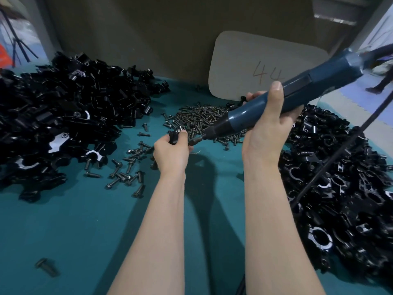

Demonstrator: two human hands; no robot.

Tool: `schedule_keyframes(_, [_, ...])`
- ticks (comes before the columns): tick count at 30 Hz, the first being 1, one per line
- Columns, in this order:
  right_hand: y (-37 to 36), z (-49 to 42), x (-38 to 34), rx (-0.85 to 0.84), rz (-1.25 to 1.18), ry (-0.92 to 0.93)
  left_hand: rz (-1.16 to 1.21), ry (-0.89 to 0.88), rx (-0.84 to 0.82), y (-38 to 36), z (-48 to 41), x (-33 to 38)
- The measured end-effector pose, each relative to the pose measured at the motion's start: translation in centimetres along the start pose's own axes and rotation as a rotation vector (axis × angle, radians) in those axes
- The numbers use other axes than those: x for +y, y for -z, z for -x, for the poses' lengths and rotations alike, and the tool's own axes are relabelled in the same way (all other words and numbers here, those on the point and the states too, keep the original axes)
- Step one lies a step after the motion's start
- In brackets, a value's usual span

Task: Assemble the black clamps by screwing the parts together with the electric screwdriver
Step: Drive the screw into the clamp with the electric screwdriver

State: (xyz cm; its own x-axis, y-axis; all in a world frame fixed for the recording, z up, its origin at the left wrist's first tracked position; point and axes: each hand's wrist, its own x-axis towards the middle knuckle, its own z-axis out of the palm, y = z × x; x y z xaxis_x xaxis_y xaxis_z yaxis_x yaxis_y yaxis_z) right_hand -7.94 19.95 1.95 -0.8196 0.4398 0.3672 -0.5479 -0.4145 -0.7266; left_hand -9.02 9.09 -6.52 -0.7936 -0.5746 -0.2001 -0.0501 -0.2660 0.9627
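Though loose, screws (204,120) between clamp piles (63,107)

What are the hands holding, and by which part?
The right hand grips the blue electric screwdriver around its barrel, just above the black nose. The left hand pinches a small black clamp part between its fingertips.

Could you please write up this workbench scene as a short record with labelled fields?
Surface: teal table top
Left hand: holds a small black clamp part
Right hand: grips a blue electric screwdriver, bit aimed at that part; contact unclear
Left heap: glossy black clamp parts
Centre heap: dark metal screws, more scattered nearer
Right heap: black ring-shaped clamp pieces, a black cord across them
Back: grey rounded card marked 44
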Motion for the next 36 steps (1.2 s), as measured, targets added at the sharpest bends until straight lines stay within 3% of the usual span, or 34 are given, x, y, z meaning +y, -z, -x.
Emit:
schedule_keyframes(6, [-0.7, 0.4, -0.4, -0.155, 0.001, 0.089, -0.043, 0.066, -0.085, 0.0, -0.5, -0.1])
schedule_keyframes(20, [-0.8, 0.6, -1.5, -0.4, -0.053, -0.021, -0.206, 0.137, -0.258, 1.3, -1.3, 0.7])
schedule_keyframes(27, [-0.9, 0.9, -1.9, -0.388, -0.037, -0.07, -0.232, 0.138, -0.271, 1.2, -1.3, 0.5])
schedule_keyframes(36, [-0.4, 0.2, -2.3, -0.208, -0.098, -0.04, -0.219, 0.103, -0.222, 0.4, -1.1, 1.1])
